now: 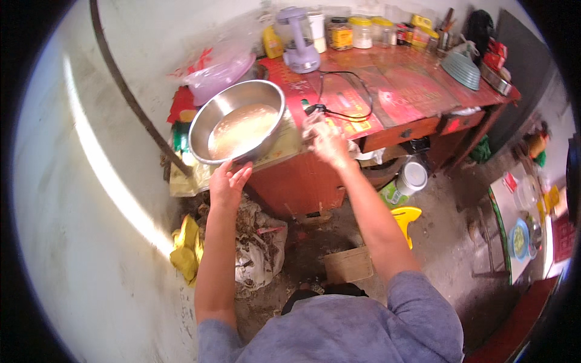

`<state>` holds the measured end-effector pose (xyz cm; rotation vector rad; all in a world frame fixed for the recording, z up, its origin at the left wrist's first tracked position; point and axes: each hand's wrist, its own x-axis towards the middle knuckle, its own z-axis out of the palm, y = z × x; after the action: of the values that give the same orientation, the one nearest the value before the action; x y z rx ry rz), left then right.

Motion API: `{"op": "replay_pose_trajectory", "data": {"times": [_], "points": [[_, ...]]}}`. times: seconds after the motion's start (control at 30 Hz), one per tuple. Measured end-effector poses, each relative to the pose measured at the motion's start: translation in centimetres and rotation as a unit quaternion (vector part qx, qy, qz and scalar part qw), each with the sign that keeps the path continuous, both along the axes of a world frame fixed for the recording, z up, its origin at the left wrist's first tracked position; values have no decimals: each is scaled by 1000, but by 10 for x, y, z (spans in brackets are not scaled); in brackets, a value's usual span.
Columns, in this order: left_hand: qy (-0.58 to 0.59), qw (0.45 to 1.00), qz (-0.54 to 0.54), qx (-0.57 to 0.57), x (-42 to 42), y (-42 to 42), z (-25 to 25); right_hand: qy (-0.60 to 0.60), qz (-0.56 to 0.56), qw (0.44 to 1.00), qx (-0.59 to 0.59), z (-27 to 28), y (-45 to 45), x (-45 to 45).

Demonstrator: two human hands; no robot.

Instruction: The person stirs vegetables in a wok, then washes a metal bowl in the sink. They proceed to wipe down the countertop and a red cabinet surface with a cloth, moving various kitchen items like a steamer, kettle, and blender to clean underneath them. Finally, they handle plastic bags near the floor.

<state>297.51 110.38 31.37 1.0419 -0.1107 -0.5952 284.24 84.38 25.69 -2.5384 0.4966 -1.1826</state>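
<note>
A steel basin (pixel 202 122) with cloudy, pale brown liquid (pixel 245 129) stands on the left end of a red wooden desk (pixel 408 97). My left hand (pixel 227 181) is at the basin's near rim with its fingers apart. The fingertips are by the outer wall; whether they touch it I cannot tell. Right of the basin, my right hand (pixel 330 143) is closed on a crumpled, greyish-pink cloth (pixel 313 125) at the desk's front edge. Just beyond the cloth lies a black power cord (pixel 347 115) with its plug.
A purple blender (pixel 302 50) and several lidded jars (pixel 361 34) line the wall. Behind the basin sits a plastic-covered purple bowl (pixel 222 79). A ribbed grey-blue bowl (pixel 460 70) rests far right. Below are a debris-filled sack (pixel 258 267), white-lidded bucket (pixel 412 177) and yellow plastic stool (pixel 406 218).
</note>
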Motion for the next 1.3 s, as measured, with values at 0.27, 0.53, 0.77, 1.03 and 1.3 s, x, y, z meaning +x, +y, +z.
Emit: {"op": "replay_pose_trajectory", "data": {"times": [0.27, 0.53, 0.77, 1.03, 1.3], "points": [[1, 1000, 1, 17, -7, 17, -11, -104, 124, 953, 256, 5, 44, -54], [-20, 993, -107, 55, -45, 28, -5, -73, -327, 940, 61, -42, -94, -49], [-21, 983, -161, 88, -47, 22, -23, -137, -180, 965, 133, -44, -5, -36], [8, 931, -340, 132, -72, 3, -66, -411, 140, 413, 801, -55, 98, -181], [247, 859, -445, 56, -177, -40, -116, -501, 231, 388, 738, -32, 173, -232]]}}
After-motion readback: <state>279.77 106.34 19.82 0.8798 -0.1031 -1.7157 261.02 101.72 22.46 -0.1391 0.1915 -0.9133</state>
